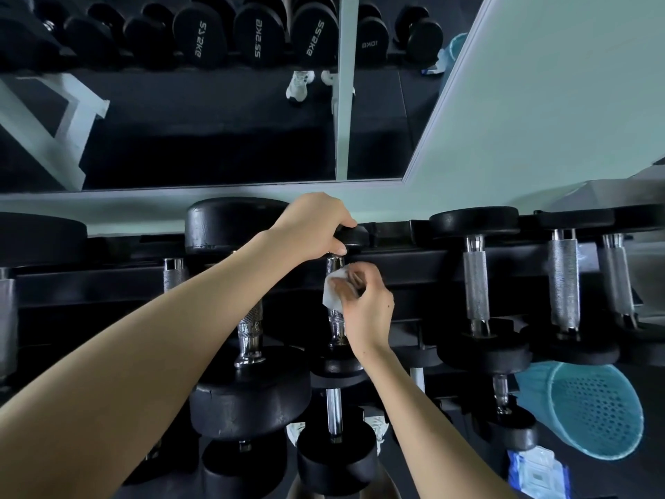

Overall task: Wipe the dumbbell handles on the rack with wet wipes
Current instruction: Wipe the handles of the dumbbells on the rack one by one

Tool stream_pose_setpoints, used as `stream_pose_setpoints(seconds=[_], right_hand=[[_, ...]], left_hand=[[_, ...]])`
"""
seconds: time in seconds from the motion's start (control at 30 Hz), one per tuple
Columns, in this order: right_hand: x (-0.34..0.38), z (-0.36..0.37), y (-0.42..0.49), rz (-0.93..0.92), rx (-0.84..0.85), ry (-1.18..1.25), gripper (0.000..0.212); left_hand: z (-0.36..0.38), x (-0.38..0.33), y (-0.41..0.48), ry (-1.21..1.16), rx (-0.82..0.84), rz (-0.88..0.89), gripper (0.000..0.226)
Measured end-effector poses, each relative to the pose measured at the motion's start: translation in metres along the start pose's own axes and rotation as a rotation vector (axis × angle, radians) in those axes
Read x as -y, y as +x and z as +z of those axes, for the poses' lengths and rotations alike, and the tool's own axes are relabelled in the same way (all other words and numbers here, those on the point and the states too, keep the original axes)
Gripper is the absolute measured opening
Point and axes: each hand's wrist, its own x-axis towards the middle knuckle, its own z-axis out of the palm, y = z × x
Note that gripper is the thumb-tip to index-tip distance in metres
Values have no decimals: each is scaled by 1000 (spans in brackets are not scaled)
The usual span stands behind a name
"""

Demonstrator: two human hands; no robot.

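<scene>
1. Wiping is the step in hand, as I judge it; the right hand (370, 311) presses a white wet wipe (333, 297) round the chrome handle (336, 327) of a small dumbbell (358, 235) that lies on the top tier of the rack (90, 282).
2. Its fingers (354, 282) are curled close about wipe and bar together; the wipe covers the middle of the handle, with bare chrome showing above and below it.
3. The left hand (316, 228) grips the far head of the same dumbbell, fingers curled over its black rim; this looks meant to steady the weight against rolling.
4. To the right, three more dumbbells rest on the same tier, their knurled handles (475, 282) bare and touched by neither hand; a larger dumbbell (248, 401) lies just to the left, its handle partly hidden behind the left forearm.
5. A teal basket (593, 408) sits on the floor at lower right, with a pack of wipes (536, 475) just beside it; a mirror (201, 131) above the rack reflects further dumbbells.
6. The next move, in my judgement, calls for drawing or twisting the wipe along the whole bar up to both collars, firmly enough to clean the knurling; then both hands go to a neighbouring handle; how many handles are already done cannot be told from here.
</scene>
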Motion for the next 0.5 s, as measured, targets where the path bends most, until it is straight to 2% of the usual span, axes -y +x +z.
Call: stream_pose_setpoints(seconds=[0.07, 0.23, 0.4, 0.5], right_hand=[[-1, 0, 0, 45, -17, 75, 8], [-2, -8, 10, 78, -153, 150, 15], [3, 3, -5, 106, 54, 119, 28], [-6, -7, -17, 53, 192, 100, 30]], left_hand=[[0, 0, 0, -7, -8, 5, 56], [2, 2, 0, -13, -19, 12, 57], [1, 1, 0, 2, -22, 22, 56], [0, 1, 0, -1, -18, 21, 57]])
